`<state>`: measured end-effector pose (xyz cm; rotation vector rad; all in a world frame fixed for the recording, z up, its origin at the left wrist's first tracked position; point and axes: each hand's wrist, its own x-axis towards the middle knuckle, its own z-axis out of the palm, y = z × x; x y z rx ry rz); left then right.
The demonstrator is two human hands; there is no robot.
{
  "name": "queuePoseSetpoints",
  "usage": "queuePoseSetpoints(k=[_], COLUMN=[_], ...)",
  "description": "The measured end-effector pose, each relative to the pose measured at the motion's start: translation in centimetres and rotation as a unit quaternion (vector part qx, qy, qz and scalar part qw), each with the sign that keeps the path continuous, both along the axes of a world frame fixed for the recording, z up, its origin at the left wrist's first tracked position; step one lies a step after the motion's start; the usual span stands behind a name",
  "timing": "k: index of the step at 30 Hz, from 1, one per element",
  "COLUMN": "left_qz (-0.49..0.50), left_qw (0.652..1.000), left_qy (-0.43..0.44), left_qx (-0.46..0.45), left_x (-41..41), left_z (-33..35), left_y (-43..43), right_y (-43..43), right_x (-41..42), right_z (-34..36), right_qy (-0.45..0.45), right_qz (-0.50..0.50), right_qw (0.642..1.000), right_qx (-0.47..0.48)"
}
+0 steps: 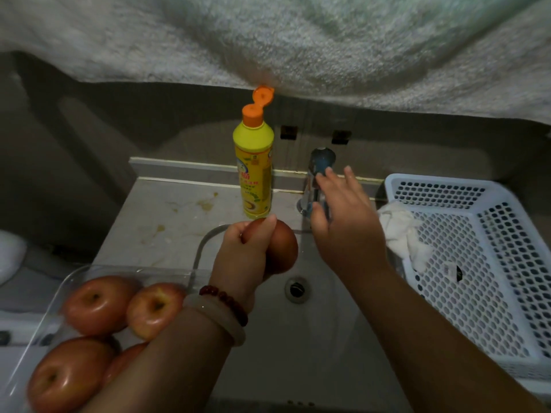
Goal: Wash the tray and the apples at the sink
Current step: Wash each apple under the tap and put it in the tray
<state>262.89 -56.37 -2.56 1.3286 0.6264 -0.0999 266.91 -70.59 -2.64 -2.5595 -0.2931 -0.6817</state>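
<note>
— How many apples?
— Four in the clear tray point(38, 317), left of and below the left hand point(238, 251); its fingers curl round a fifth apple point(281, 248) over the sink point(298, 338).
— The right hand point(343, 222)?
— Fingers spread, holding nothing, at the tap point(320, 168); one white basket point(477, 248) to its right.

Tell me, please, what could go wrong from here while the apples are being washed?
The left hand holds one apple over the sink alone, while the right hand reaches for the tap; wet, it might slip. The clear tray of apples sits at the basin's edge and could tip. The open detergent bottle stands close enough to be knocked.
</note>
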Motion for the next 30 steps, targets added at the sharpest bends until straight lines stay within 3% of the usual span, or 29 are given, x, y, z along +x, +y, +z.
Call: queuePoseSetpoints(k=[4, 9, 15, 25, 30], left_qz=[0.012, 0.018, 0.055, 0.054, 0.033], left_qw=[1.000, 0.999, 0.998, 0.998, 0.998], left_qy=[-0.003, -0.037, -0.016, -0.027, -0.034], left_qx=[-0.012, 0.022, -0.004, -0.008, -0.052], left_x=[-0.3, -1.0, -1.6, -2.1, -2.3], left_z=[0.2, 0.9, 1.2, 1.6, 2.5], left_y=[1.3, 2.7, 4.5, 6.4, 7.0], right_y=[2.8, 7.7, 11.0, 11.5, 9.1], right_x=[-0.8, 0.4, 5.0, 1.7, -2.7], right_z=[1.5, 4.9, 5.0, 4.7, 9.0], right_qy=[-0.034, 0.191, 0.251, 0.131, 0.033], right_qz=[0.024, 0.035, -0.012, -0.026, 0.041], right_qw=[0.999, 0.974, 0.931, 0.926, 0.910], right_qx=[0.020, 0.118, 0.266, 0.354, 0.411])
